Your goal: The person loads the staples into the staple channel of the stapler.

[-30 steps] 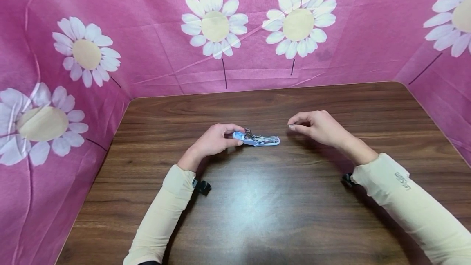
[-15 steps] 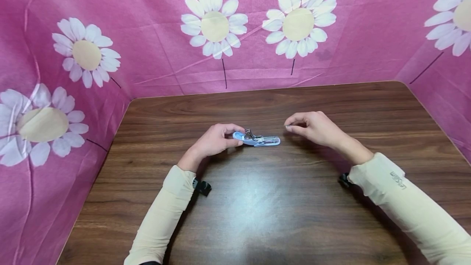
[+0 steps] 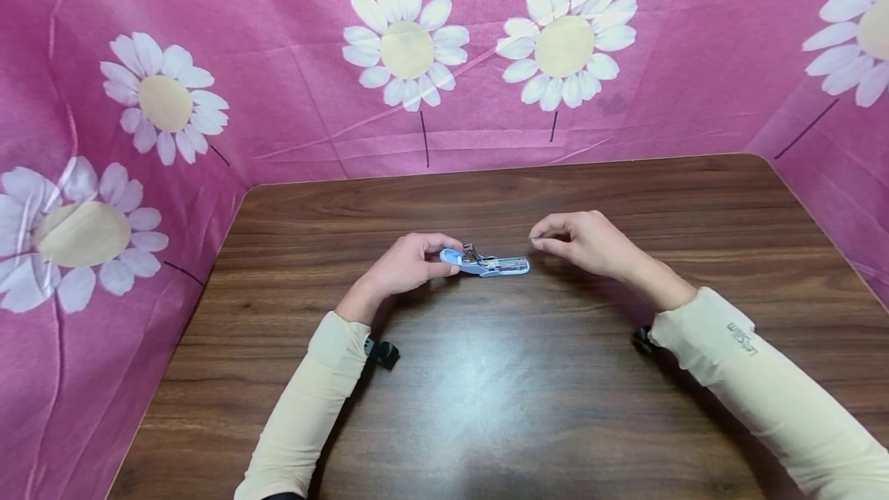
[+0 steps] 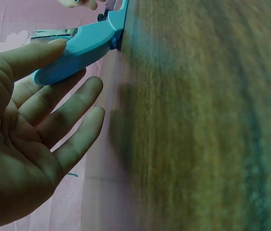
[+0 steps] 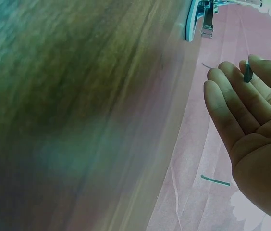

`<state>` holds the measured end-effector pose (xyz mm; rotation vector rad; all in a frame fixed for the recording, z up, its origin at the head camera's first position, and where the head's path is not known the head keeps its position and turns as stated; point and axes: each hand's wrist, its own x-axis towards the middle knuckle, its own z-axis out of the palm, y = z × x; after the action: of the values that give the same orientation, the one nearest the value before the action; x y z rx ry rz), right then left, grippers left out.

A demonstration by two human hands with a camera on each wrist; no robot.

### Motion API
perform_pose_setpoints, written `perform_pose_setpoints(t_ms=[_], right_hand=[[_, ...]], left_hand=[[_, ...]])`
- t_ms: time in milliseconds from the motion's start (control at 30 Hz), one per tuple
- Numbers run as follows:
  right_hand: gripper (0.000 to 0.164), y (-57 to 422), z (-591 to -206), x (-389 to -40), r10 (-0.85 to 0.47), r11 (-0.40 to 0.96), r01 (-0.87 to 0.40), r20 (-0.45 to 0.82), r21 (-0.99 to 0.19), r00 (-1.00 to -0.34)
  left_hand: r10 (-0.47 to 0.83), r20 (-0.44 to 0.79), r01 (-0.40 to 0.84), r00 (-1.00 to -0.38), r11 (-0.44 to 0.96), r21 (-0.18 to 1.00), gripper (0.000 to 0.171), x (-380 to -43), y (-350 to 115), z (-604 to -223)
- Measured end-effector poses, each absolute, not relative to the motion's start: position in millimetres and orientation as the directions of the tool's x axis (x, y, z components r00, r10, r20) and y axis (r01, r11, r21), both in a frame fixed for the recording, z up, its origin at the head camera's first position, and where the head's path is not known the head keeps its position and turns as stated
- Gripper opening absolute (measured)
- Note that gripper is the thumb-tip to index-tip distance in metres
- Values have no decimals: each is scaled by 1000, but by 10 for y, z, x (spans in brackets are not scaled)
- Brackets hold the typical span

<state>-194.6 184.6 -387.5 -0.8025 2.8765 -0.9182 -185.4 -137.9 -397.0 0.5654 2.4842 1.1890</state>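
Observation:
A light blue stapler lies swung wide apart near the middle of the table, its metal magazine facing up. My left hand pinches its left end between thumb and fingers. From the left wrist view, the thumb presses on top of the blue cover while the lower fingers hang loose. My right hand hovers just right of the stapler. Its thumb and index finger pinch a short, dark grey strip of staples; the other fingers are extended.
The brown wood-grain table carries a bright glare patch in front of the stapler. A pink cloth with daisies hangs around its back and sides. Black wrist cameras sit beneath both sleeves.
My right hand has moved a little left, bringing the strip of staples closer to the stapler's right end. The left hand and the stapler have stayed in place.

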Motion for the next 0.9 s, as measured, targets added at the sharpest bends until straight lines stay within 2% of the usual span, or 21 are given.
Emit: perform_pose_setpoints(t_ms=[900], right_hand=[[10,1743,-3921,-1951,-516,677,-481,105,-557,-850]], left_hand=[[490,-119,221,-863,580,784,31,-1860,-1375,-3969]])
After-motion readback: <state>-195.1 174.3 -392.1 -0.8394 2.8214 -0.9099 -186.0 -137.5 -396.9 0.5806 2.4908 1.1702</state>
